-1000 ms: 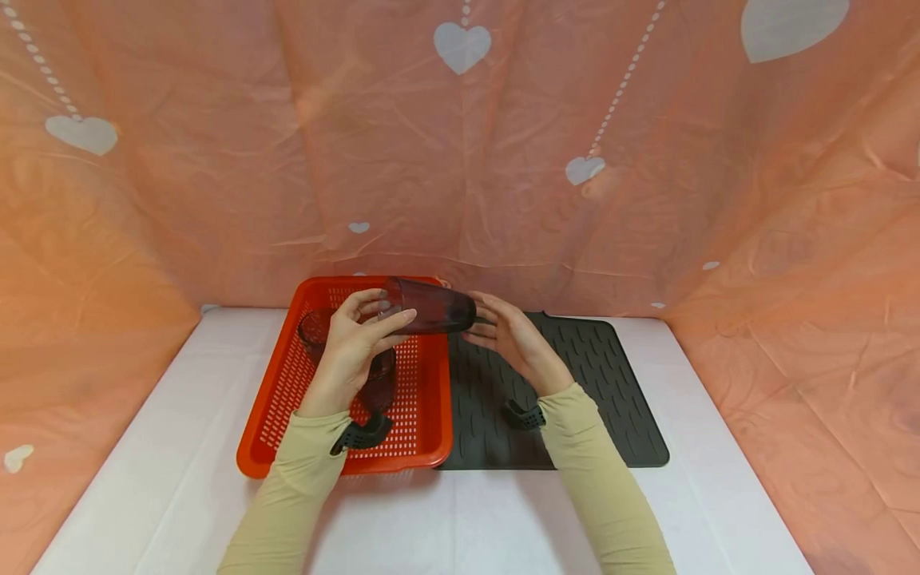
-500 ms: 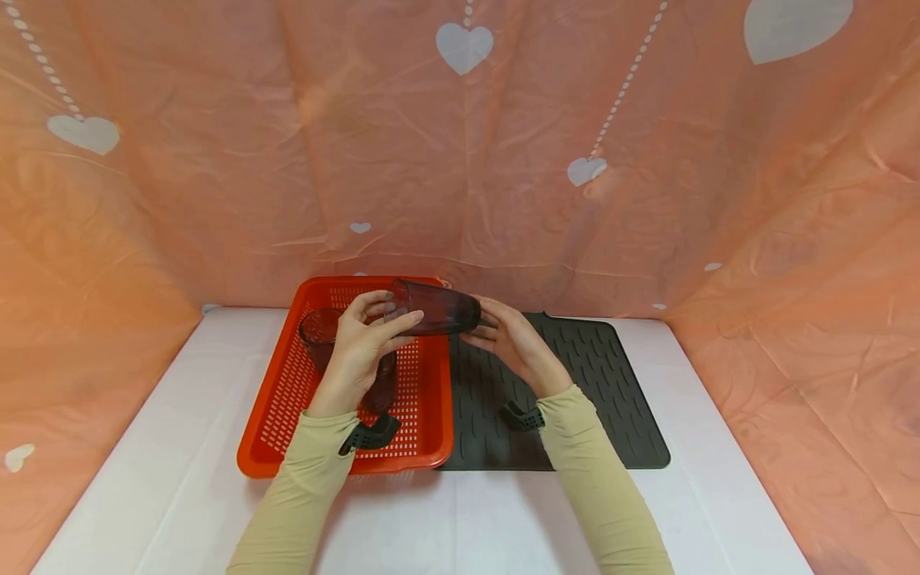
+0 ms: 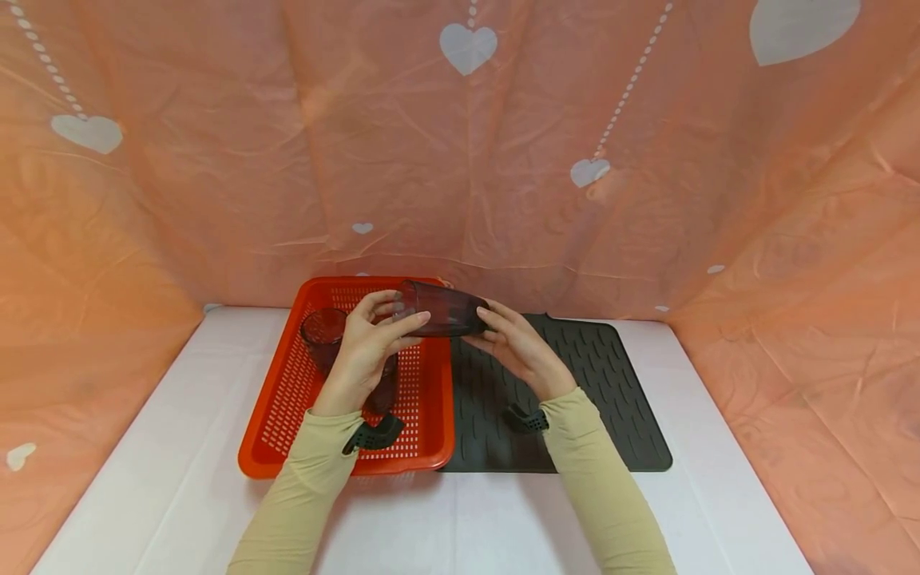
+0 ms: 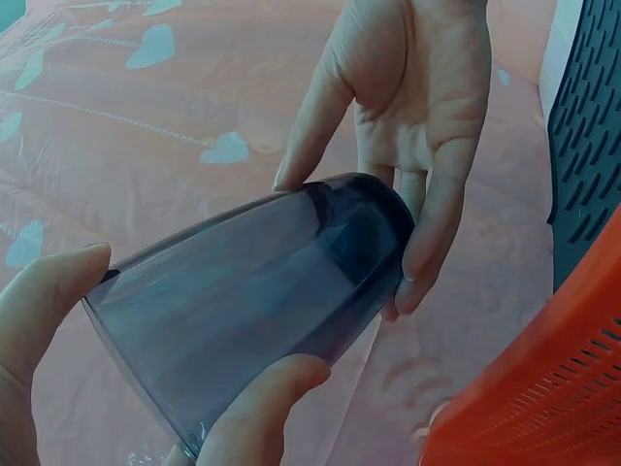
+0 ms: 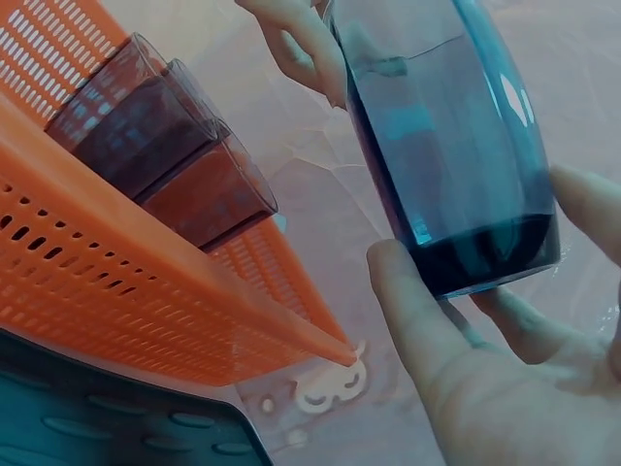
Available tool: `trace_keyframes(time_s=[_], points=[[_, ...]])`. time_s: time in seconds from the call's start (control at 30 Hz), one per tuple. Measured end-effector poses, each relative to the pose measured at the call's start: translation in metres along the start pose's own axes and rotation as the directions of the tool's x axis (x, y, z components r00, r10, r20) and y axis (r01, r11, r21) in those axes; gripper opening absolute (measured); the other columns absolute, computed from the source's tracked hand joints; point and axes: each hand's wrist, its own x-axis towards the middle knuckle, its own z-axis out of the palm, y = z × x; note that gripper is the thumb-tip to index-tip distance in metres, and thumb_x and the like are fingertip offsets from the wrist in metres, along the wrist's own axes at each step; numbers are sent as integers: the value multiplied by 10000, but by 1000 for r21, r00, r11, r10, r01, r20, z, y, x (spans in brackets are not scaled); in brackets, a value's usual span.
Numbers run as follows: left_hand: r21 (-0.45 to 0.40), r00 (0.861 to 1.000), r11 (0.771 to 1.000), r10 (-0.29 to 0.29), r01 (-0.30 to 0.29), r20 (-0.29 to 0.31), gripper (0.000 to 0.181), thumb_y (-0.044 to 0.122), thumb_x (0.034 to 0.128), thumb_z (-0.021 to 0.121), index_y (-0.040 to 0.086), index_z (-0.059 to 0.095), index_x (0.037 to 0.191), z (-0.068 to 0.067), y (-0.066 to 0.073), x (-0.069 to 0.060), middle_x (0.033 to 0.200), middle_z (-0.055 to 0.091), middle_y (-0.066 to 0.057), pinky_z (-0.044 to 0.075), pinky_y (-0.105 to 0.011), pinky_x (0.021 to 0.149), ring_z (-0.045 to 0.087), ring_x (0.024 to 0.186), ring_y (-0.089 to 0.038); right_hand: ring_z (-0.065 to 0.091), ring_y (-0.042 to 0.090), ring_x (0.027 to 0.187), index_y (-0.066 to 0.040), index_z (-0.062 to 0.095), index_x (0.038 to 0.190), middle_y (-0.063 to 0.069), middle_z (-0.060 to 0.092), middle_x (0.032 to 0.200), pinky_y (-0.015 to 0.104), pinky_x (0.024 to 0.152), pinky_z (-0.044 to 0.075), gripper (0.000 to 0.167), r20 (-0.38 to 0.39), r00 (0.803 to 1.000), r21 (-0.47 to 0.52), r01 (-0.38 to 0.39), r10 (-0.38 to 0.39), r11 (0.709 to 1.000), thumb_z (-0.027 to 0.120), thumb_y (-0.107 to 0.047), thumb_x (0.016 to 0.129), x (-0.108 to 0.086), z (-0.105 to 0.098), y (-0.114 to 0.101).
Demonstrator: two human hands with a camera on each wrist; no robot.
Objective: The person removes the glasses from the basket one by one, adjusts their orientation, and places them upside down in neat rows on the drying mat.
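Observation:
A dark purple, see-through drinking glass (image 3: 451, 311) lies nearly sideways in the air, over the basket's right edge and the mat. My left hand (image 3: 365, 345) grips its wide mouth end, thumb along the near side. At the narrow base, my right hand (image 3: 523, 349) holds it between thumb and fingers, as the left wrist view of the glass (image 4: 243, 291) also shows. Beneath the left hand, the red-orange plastic basket (image 3: 440, 431) contains more such glasses. One glass (image 3: 321, 331) is at the left; another glass (image 3: 382, 391) is partly covered by the left hand.
A dark grey ridged drying mat (image 3: 611, 407) lies right of the basket, touching its side. Both are on a white-covered table (image 3: 460, 519). A pink curtain (image 3: 402, 160) with white hearts hangs behind and at both sides.
The glass and left hand have shifted slightly right. The right hand's thumb has come down onto the base, where earlier its fingers were only beside and under it.

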Motion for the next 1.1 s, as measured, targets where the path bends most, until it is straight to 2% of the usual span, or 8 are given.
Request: trace_keyframes(time_s=[0.2,0.3,0.5,0.6,0.77,1.0,1.1], points=[[3,999,1000,-12,12,37,581,47,857,713,28,393,1341,-2,-1,1,1206,411,-142,505,-473,872,609,847,-221,579,265,1113,-10,377,1434,180,430,1362,432,1006,413,539,-7,1000,25,29,-29,999,595,-147,961,-3,-2,0],[20,998,999,-28,27,55,592,61,863,711,41,395,1363,-3,-1,2,1249,405,-137,494,-453,899,604,913,-244,616,235,1031,-3,416,1409,171,463,1285,432,999,424,524,-24,998,45,65,-64,997,620,-134,944,-5,-3,0],[170,996,984,-57,44,72,632,140,843,749,113,438,1393,-5,-1,1,1306,440,-99,476,-361,944,500,1161,-243,634,208,985,26,422,1393,122,539,1213,419,992,434,477,-70,992,130,118,-109,985,582,-44,949,-7,-5,0],[224,995,974,-64,45,79,668,174,830,766,136,434,1408,-7,0,1,1321,448,-85,464,-348,949,480,1198,-235,631,213,1010,56,398,1398,142,549,1231,396,974,450,479,-90,989,156,133,-120,979,557,-7,951,-8,-6,-1],[223,993,974,-54,30,103,697,163,831,764,119,403,1426,-8,0,-1,1352,427,-104,480,-360,914,502,1198,-260,605,214,1072,25,374,1427,141,492,1317,366,975,450,493,-85,990,166,123,-110,978,542,-19,965,-9,-5,-2],[167,990,985,-62,40,130,686,104,844,740,94,382,1429,-5,1,-2,1353,412,-133,487,-395,926,517,1183,-267,648,244,969,-53,492,1309,102,593,1148,476,949,457,357,-91,991,246,123,-103,962,574,-84,963,-12,1,-5],[166,987,985,-64,38,150,701,108,844,741,106,374,1441,-6,1,-3,1369,412,-115,471,-417,947,507,1202,-257,644,243,964,-60,515,1272,94,590,1135,460,928,477,318,-105,986,265,154,-130,952,579,-99,963,-15,5,-8]])
